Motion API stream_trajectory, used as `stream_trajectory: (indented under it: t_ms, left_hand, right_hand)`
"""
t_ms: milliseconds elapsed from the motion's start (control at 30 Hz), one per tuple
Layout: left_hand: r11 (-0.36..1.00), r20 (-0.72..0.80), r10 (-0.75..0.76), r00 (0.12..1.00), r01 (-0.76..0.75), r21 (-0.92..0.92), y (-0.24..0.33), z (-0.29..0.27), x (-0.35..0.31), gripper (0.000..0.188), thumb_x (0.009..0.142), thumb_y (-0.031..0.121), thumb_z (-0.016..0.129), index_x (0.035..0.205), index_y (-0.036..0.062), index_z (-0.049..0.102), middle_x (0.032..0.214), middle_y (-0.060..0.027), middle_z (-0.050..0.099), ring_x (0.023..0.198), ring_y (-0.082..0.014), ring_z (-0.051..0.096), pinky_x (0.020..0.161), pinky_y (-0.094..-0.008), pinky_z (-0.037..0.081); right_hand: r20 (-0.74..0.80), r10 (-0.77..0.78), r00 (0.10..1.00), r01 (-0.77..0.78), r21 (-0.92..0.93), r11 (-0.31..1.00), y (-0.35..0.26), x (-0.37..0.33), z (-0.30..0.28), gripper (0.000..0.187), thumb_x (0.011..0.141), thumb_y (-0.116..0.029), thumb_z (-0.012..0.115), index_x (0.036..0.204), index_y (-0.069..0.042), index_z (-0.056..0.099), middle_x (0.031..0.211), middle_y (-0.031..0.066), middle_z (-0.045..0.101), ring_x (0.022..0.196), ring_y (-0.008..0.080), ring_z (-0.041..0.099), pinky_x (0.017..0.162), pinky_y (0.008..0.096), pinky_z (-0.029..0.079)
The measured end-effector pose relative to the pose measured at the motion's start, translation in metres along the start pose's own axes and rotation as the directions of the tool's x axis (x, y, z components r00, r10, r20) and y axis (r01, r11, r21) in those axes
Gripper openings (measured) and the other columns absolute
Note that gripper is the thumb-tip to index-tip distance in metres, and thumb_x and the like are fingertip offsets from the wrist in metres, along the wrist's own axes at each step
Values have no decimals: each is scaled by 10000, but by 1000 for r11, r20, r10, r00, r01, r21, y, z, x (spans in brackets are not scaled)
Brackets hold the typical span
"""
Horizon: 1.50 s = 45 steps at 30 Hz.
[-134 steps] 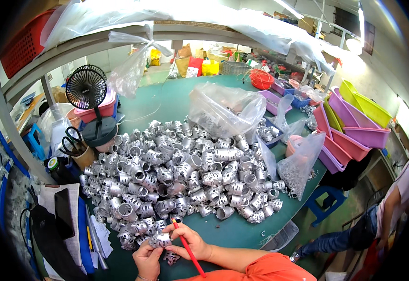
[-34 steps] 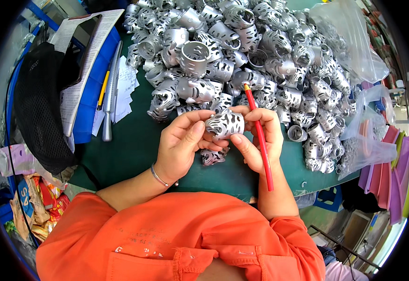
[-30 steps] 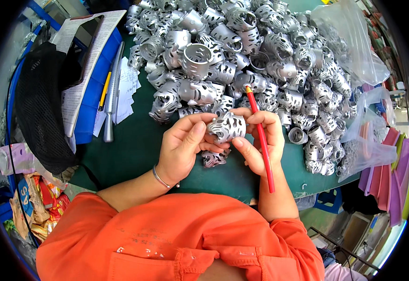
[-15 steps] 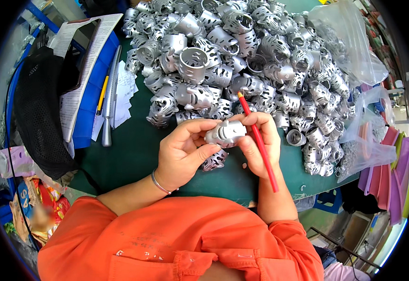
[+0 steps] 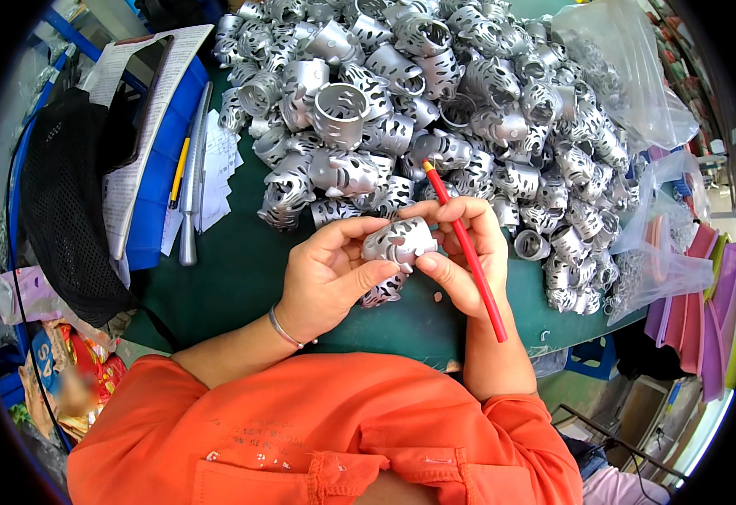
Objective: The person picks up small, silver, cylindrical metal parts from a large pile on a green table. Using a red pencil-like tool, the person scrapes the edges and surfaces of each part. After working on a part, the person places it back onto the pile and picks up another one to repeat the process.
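Note:
Between my two hands is a silver ring-shaped metal part [image 5: 400, 242] with irregular cutouts in its wall. My left hand [image 5: 328, 268] grips its left side with thumb and fingers; a thin metal bangle circles that wrist. My right hand [image 5: 471, 261] pinches the right side. That hand also keeps a red pencil [image 5: 472, 263] tucked across its fingers, the tip pointing up and away from me. Just below the held part, another silver part [image 5: 382, 290] lies on the green table [image 5: 242, 290]. Beyond my hands spreads a big heap of similar silver parts [image 5: 343, 118].
At the left stand a blue bin [image 5: 159, 185] with papers and a phone [image 5: 136, 105], and a black mesh bag [image 5: 69, 194]. A yellow pen [image 5: 179, 172] and a metal rod-like tool [image 5: 189, 202] lie beside it. Clear plastic bags [image 5: 629, 76] border the heap's right side.
The silver part has been turned between my fingers, so a more cut-out side faces up. My right thumb has shifted onto its lower edge. The pencil stays in my right hand.

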<state>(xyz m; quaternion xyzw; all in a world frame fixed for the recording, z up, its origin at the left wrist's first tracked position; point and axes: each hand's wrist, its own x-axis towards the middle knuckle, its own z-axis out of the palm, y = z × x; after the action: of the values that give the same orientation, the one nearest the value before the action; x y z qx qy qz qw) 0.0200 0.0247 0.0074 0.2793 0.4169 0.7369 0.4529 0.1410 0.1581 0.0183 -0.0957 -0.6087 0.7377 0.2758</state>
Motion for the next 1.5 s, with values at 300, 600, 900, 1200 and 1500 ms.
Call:
stream_trajectory:
  t_ms: [300,600,900,1200,1500]
  left_hand:
    - [1000,-104,14,995,-16,-23,-3,3,1,359,796,-49,608,1124,-37,464,1035,-120,570,932,-177,590,815,-295,497]
    - [1000,-118,10,993,-13,-18,-5,3,1,344,786,-77,611,1091,-48,456,1015,-122,572,927,-165,590,825,-282,499]
    - [998,-91,37,995,-31,61,-5,1,1,343,778,-86,614,1080,-43,456,1001,-121,572,937,-178,591,817,-290,503]
    - [987,-48,107,993,-100,129,-9,-1,2,383,765,-96,619,1106,-40,452,1037,-117,548,962,-194,581,838,-316,495]
    - [982,-38,128,991,-121,143,-8,0,2,413,741,-125,615,1112,-30,459,1076,-104,514,985,-190,570,843,-299,488]
  right_hand:
    - [-124,-542,831,383,-578,720,-8,1,7,324,848,-124,582,1112,47,505,935,172,582,799,233,595,673,303,495]
    - [77,-563,823,488,-604,630,-16,-8,14,170,703,37,648,751,-31,499,606,86,579,489,202,535,482,289,396]
    - [130,-575,808,495,-679,542,-13,-3,18,196,661,51,665,725,-32,500,589,74,568,481,210,517,490,290,381]
    - [-197,-529,825,370,-519,770,-14,-9,5,127,750,65,577,738,-12,476,574,94,545,486,195,521,499,301,402]
    - [-58,-542,839,425,-552,717,-12,-7,6,146,742,57,590,728,-25,470,589,90,561,479,197,515,497,297,389]
